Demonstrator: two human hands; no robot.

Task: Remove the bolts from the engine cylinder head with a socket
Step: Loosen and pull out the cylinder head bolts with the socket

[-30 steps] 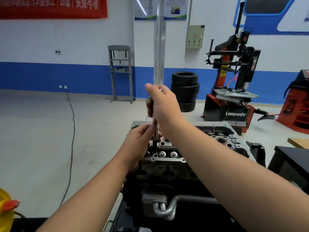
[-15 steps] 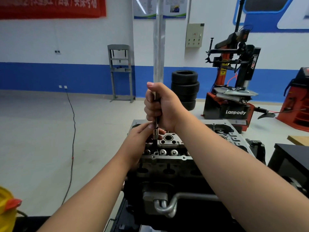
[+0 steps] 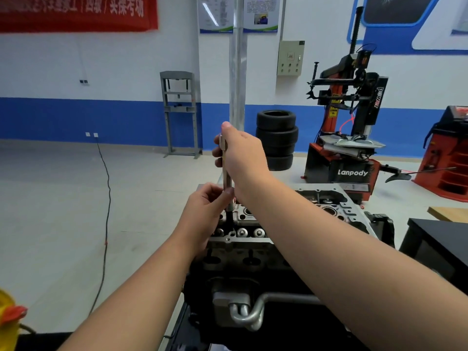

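The grey metal cylinder head [image 3: 336, 210] lies on top of the engine in front of me. A silver socket extension bar [image 3: 226, 173] stands upright over the head's near left corner, and its dark lower end [image 3: 230, 220] goes down into a bolt hole. My right hand [image 3: 240, 155] grips the bar's upper part, thumb on top. My left hand [image 3: 205, 214] pinches the bar low down, just above the head. The bolt itself is hidden. Round valve caps [image 3: 249, 232] line the near edge.
A stack of tyres [image 3: 277, 138] and a red and black tyre changer [image 3: 347, 138] stand behind the engine. A black bench [image 3: 440, 239] is at the right. A black cable [image 3: 105, 211] runs across the floor at the left. A silver post [image 3: 237, 59] rises behind my hands.
My right hand has turned on the bar, and the bar's top now shows beside its fingers. The left hand stays low on the bar. The view has tilted down slightly.
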